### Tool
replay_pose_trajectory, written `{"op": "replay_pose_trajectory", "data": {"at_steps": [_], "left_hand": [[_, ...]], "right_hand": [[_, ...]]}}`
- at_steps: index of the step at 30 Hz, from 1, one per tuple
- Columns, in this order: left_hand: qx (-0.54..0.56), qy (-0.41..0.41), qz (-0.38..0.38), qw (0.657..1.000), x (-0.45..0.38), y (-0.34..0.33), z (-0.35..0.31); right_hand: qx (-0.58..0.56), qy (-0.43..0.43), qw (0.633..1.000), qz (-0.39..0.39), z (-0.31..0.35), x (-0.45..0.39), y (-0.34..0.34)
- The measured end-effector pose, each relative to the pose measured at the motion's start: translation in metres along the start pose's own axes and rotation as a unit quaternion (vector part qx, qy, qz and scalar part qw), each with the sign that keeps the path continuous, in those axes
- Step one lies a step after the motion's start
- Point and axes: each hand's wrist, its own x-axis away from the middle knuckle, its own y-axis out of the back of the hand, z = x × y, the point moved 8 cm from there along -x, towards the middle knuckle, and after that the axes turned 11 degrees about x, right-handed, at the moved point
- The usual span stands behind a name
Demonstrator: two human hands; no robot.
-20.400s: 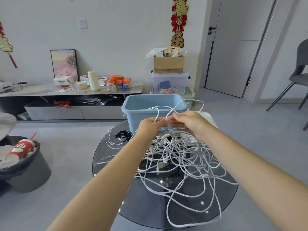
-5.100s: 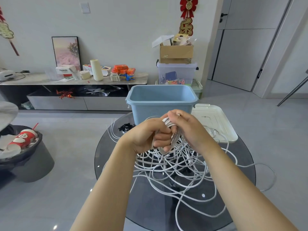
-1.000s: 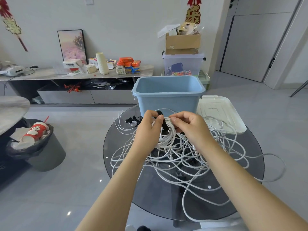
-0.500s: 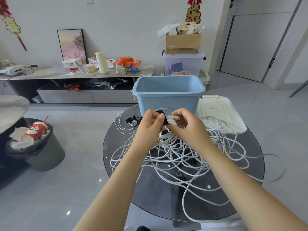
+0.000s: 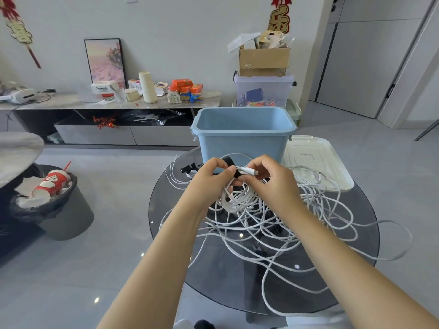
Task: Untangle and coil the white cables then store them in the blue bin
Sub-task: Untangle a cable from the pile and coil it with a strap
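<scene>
A coiled white cable (image 5: 240,198) hangs between my hands above the round glass table (image 5: 351,203). My left hand (image 5: 209,179) grips the coil's top, where a black strap (image 5: 231,163) loops around it. My right hand (image 5: 268,179) pinches the strap and the cable's white plug end (image 5: 249,171). Below lies a tangle of white cables (image 5: 273,231) spread over the table, one loop hanging past the right edge. The blue bin (image 5: 242,138) stands open just behind my hands.
A white lid (image 5: 316,165) lies right of the bin. Black straps (image 5: 188,169) and white zip ties (image 5: 172,176) lie at the table's far left. A dark waste bin (image 5: 54,205) with a red cup stands on the floor to the left. A low cabinet lines the far wall.
Over the last second my hands have drawn close together at the coil's top, and the black strap has been brought around the coil. Earlier, the cable was still being wound from the tangle.
</scene>
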Motion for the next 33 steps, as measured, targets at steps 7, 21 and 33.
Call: {"op": "replay_pose_trajectory", "data": {"at_steps": [7, 21, 33], "left_hand": [[0.116, 0.059, 0.005, 0.991, 0.000, 0.003, 0.008], [0.090, -0.031, -0.073, 0.993, -0.001, 0.010, 0.003], [0.051, -0.003, -0.021, 0.998, 0.002, 0.000, 0.003]], "right_hand": [[-0.002, 0.017, 1.000, -0.021, 0.000, 0.000, 0.000], [-0.095, -0.132, 0.982, 0.093, -0.015, -0.002, -0.016], [-0.152, -0.162, 0.959, 0.176, -0.022, -0.003, -0.021]]}}
